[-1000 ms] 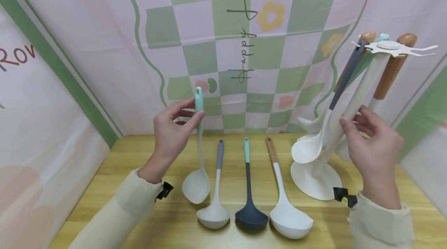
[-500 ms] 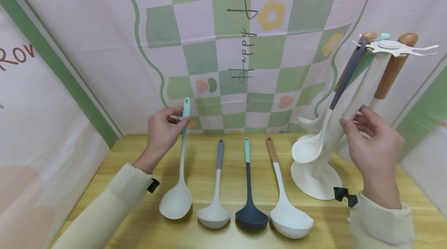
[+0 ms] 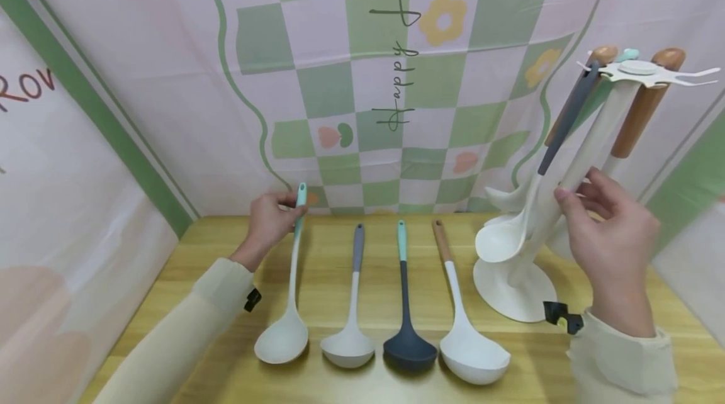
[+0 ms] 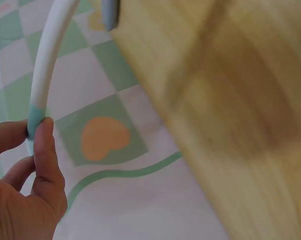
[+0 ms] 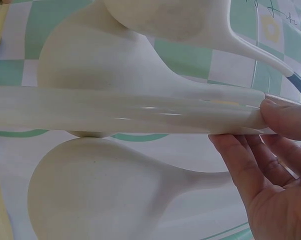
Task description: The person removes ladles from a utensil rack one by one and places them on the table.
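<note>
Pinching the mint-handled white ladle [image 3: 282, 340] left of three other ladles [image 3: 410, 353], the left hand [image 3: 270, 221] seems at the setting-down step; next calls for easing the handle [image 3: 302, 193] flat. The right hand [image 3: 614, 237] grips the utensil stand [image 3: 597, 136] at right.

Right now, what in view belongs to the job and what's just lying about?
Likely in the job:
white mint-handled ladle, pinched by the left hand
white stand, held by the right hand
hanging utensils
grey-handled ladle
dark ladle
brown-handled ladle

Likely just surroundings:
checkered backdrop
wooden table
black wrist gear
</note>
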A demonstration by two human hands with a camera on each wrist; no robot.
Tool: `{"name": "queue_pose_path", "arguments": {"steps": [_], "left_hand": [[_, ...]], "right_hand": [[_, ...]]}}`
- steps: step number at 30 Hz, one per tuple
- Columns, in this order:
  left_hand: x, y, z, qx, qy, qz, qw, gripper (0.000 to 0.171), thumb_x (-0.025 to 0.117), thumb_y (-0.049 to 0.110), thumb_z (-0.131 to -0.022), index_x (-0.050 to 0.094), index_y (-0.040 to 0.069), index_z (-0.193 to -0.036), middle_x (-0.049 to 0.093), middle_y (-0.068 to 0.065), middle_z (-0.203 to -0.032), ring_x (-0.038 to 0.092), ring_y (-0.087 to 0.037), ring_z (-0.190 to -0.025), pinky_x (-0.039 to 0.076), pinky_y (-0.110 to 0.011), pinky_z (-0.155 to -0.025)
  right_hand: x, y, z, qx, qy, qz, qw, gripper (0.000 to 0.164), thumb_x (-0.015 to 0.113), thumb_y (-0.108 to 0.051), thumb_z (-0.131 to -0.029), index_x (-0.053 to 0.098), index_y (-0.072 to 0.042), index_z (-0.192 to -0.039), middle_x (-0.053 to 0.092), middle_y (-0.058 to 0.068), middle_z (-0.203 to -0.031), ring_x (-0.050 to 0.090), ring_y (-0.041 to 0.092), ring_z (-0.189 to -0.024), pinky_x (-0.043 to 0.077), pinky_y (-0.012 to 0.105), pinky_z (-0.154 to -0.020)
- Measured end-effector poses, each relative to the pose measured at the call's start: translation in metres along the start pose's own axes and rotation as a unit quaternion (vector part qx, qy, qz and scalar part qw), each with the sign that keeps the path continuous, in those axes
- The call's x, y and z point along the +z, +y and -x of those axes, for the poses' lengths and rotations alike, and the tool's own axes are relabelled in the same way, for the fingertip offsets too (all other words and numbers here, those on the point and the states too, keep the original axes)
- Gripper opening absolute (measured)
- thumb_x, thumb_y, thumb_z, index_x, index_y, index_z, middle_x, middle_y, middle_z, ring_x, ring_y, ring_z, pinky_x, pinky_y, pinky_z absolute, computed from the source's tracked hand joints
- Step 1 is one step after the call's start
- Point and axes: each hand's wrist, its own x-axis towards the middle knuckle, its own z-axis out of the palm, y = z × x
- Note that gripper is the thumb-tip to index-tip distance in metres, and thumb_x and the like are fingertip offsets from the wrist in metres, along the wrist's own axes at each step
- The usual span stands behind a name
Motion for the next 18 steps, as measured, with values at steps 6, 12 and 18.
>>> {"name": "queue_pose_path", "arguments": {"steps": [6,12,18], "left_hand": [[0.012,-0.012,-0.002,-0.012,-0.031,-0.016,0.9993,0.024,0.074,0.01,-0.097,0.076,-0.004,-0.117,0.075,-0.025,-0.114,0.077,-0.027,-0.088,0.066,-0.026,-0.066],[0.021,-0.017,-0.005,-0.028,-0.047,-0.009,0.9984,0.025,0.073,0.007,-0.098,0.074,-0.005,-0.12,0.074,-0.025,-0.113,0.076,-0.027,-0.088,0.067,-0.026,-0.068],[0.028,-0.021,-0.007,-0.032,-0.053,-0.017,0.9979,0.025,0.073,0.004,-0.096,0.074,-0.007,-0.119,0.075,-0.026,-0.108,0.074,-0.019,-0.076,0.067,-0.027,-0.066]], "right_hand": [[-0.001,0.001,0.0,0.012,-0.005,0.021,1.0,0.052,0.076,-0.013,-0.095,0.063,-0.006,-0.145,0.056,-0.04,-0.089,0.058,-0.024,-0.079,0.046,-0.005,-0.075],[-0.001,0.001,-0.001,0.004,-0.005,0.024,1.0,0.051,0.077,-0.015,-0.096,0.064,-0.006,-0.144,0.055,-0.04,-0.089,0.058,-0.023,-0.08,0.046,-0.005,-0.076],[-0.001,0.001,0.0,0.002,-0.004,0.024,1.0,0.051,0.077,-0.015,-0.096,0.064,-0.005,-0.144,0.055,-0.04,-0.088,0.058,-0.024,-0.079,0.046,-0.005,-0.075]]}}
